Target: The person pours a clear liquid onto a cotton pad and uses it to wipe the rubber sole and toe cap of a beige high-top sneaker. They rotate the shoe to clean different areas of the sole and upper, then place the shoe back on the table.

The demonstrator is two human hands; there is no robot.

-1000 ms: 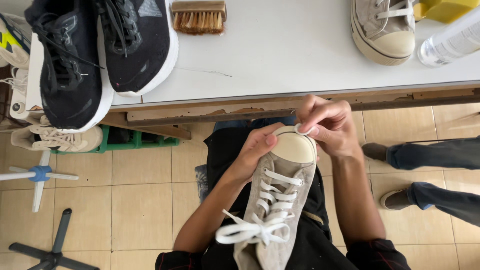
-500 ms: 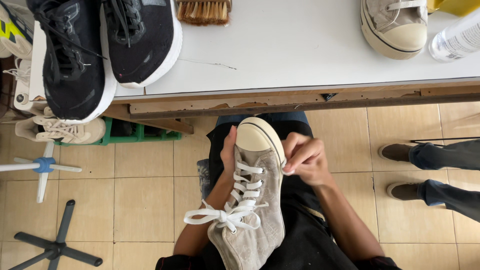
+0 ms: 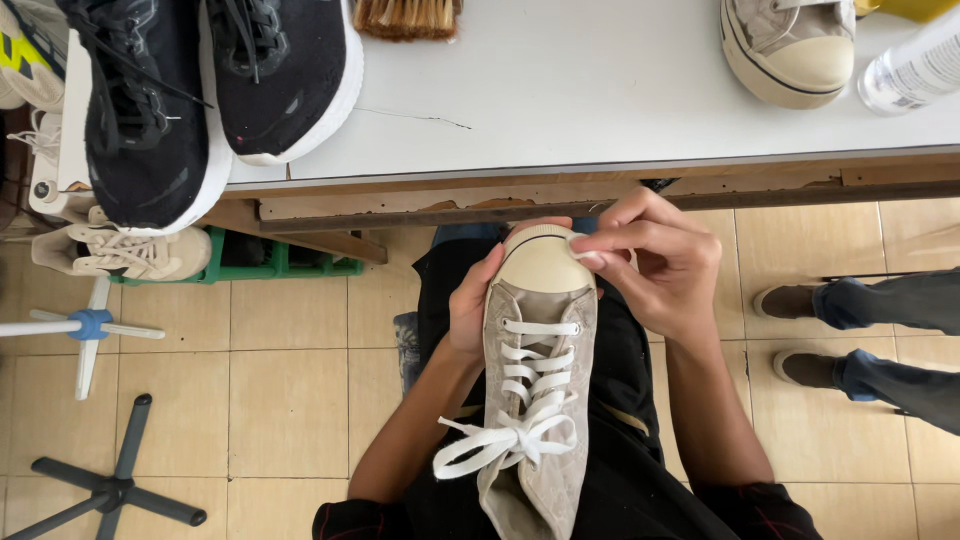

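Observation:
A beige canvas sneaker point(image 3: 540, 390) with white laces and a cream rubber toe cap lies on my lap, toe pointing toward the table. My left hand point(image 3: 473, 300) grips its left side near the toe. My right hand point(image 3: 655, 265) pinches a small white pad point(image 3: 583, 250) against the right edge of the toe cap.
A white table point(image 3: 600, 90) stands in front with two black running shoes point(image 3: 200, 90), a wooden brush point(image 3: 405, 18), a matching beige sneaker point(image 3: 790, 50) and a clear bottle point(image 3: 915, 65). Another person's feet point(image 3: 800, 335) are at the right. A green crate point(image 3: 280, 265) and a stool base point(image 3: 110, 490) sit at the left.
The sneaker turned straight again and rose toward the table edge. My right hand moved from the shoe's side up to the toe cap with the white pad.

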